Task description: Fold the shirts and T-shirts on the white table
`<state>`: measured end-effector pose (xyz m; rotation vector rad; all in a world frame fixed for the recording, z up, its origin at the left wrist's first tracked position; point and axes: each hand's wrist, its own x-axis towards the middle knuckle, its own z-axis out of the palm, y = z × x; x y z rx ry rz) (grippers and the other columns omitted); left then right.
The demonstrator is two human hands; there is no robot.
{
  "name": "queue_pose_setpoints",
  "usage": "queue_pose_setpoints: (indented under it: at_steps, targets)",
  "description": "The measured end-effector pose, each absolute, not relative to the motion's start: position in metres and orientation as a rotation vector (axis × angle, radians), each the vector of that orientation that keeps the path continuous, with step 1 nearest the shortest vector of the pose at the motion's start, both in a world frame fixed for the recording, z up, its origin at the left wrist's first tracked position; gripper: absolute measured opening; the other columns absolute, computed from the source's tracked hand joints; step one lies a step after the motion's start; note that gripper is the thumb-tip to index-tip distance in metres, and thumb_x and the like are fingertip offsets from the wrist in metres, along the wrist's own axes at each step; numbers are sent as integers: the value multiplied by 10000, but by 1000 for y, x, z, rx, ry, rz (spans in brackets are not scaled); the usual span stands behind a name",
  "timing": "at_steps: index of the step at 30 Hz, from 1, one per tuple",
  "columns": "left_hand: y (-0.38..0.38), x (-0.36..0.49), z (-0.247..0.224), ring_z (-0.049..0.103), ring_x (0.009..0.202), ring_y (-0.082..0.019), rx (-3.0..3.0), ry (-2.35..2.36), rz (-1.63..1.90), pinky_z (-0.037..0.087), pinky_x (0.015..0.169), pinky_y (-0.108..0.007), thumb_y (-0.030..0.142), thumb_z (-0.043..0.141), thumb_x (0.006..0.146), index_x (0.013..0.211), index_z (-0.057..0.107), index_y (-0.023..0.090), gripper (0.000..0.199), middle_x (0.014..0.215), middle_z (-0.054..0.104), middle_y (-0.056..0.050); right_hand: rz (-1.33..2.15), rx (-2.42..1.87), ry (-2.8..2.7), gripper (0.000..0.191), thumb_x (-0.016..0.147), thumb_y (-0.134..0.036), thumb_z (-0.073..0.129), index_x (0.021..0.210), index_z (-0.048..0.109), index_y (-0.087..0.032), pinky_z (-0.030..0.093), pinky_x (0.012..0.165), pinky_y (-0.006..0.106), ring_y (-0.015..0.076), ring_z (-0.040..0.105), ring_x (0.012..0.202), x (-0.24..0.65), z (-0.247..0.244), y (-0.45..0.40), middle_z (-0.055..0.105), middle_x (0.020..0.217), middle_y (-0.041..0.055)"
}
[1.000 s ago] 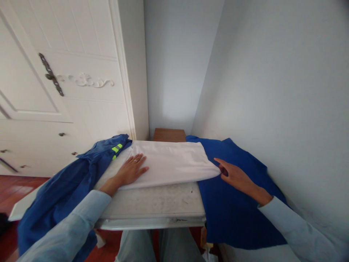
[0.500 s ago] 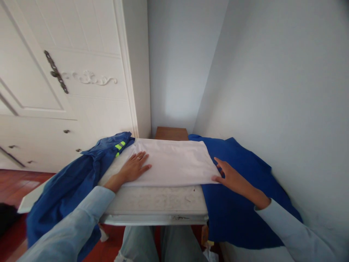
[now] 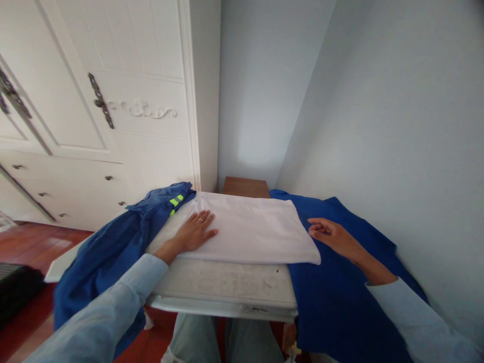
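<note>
A white folded cloth (image 3: pixel 253 227) lies flat across a worn white table (image 3: pixel 230 282). On its left end my left hand (image 3: pixel 194 231) rests palm down, fingers spread, a ring on one finger. My right hand (image 3: pixel 330 234) is at the cloth's right edge, over a blue cloth (image 3: pixel 340 297), with its fingers curled and thumb close to them; whether it pinches any fabric cannot be made out. The blue cloth hangs over the table's right side. A blue garment with yellow-green stripes (image 3: pixel 109 257) drapes over the left side.
A white wardrobe (image 3: pixel 151 65) with dark handles stands at the left and back. Behind the table is a brown wooden surface (image 3: pixel 245 187), with grey walls (image 3: pixel 378 111) behind and to the right. A black object (image 3: pixel 17 290) lies on the red floor at left.
The view has turned slightly left. The right fingers, spread before, are now drawn together, and the white cloth's near right corner shows beyond where the hand was. My left hand still rests on the cloth.
</note>
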<state>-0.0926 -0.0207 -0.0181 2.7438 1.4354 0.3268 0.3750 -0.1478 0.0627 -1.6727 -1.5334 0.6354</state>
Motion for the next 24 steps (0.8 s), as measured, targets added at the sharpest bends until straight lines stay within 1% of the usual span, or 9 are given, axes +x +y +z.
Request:
queue_pose_setpoints:
  at_steps: [3, 5, 8, 10, 12, 14, 17, 20, 24]
  targets:
    - [-22, -93, -13, 289, 1515, -289, 2714, 1447, 325, 243, 1245, -484, 622, 359, 980, 1525, 422, 173, 709, 1601, 347, -153, 570, -1555, -1760, 431, 773, -425, 721, 1156, 702, -228, 565, 858, 411, 287, 688, 1007, 336, 66, -127, 725, 1127, 114]
    - [-22, -90, -3, 343, 1492, -295, 2700, 1440, 311, 284, 1226, -470, 612, 382, 976, 1488, 474, 180, 677, 1579, 396, -156, 508, -1459, -1936, 453, 824, -450, 688, 1226, 674, -242, 550, 932, 434, 296, 654, 1127, 311, 67, -108, 673, 1276, 116]
    - [-16, -74, 19, 533, 1341, -325, 2686, 1507, 260, 395, 1137, -461, 602, 378, 977, 1293, 647, 164, 603, 1408, 589, -187, 369, -1332, -2184, 495, 884, -487, 642, 1310, 631, -234, 437, 1109, 499, 307, 564, 1289, 277, 64, -71, 605, 1395, 117]
    - [-9, -57, 31, 597, 1241, -337, 2697, 1572, 291, 431, 1081, -472, 590, 350, 986, 1182, 693, 146, 594, 1280, 658, -206, 287, -1285, -2292, 513, 916, -505, 609, 1344, 610, -222, 383, 1153, 525, 315, 531, 1332, 259, 59, -43, 590, 1419, 130]
    - [1, -38, 36, 551, 1301, -330, 2754, 1547, 383, 413, 1100, -468, 564, 348, 996, 1245, 654, 141, 579, 1331, 627, -210, 229, -1282, -2355, 536, 948, -523, 559, 1376, 589, -202, 383, 1151, 528, 318, 526, 1340, 245, 52, -15, 574, 1436, 149]
    - [11, -24, 32, 421, 1434, -314, 2820, 1480, 431, 357, 1162, -455, 543, 370, 1000, 1370, 567, 137, 584, 1482, 509, -208, 181, -1310, -2408, 584, 971, -541, 511, 1407, 567, -155, 374, 1160, 520, 326, 501, 1369, 238, 42, 8, 540, 1468, 181]
    - [24, -20, 17, 259, 1518, -357, 2772, 1603, 342, 274, 1210, -519, 566, 373, 994, 1451, 497, 113, 655, 1591, 348, -224, 141, -1365, -2497, 644, 970, -557, 503, 1447, 535, -126, 312, 1200, 521, 342, 400, 1449, 250, 24, 31, 452, 1541, 195]
    - [31, -29, 1, 295, 1495, -395, 2652, 1795, 273, 279, 1192, -574, 587, 281, 1006, 1492, 460, 120, 697, 1581, 362, -230, 155, -1461, -2516, 642, 978, -560, 476, 1484, 502, -165, 275, 1218, 524, 330, 346, 1482, 288, 4, 41, 402, 1580, 161]
    - [33, -37, -8, 358, 1467, -375, 2699, 1832, 318, 313, 1182, -558, 585, 239, 1013, 1495, 468, 153, 687, 1556, 417, -199, 170, -1650, -2377, 628, 1011, -540, 360, 1485, 504, -154, 225, 1234, 547, 316, 345, 1485, 338, -14, 45, 410, 1572, 163]
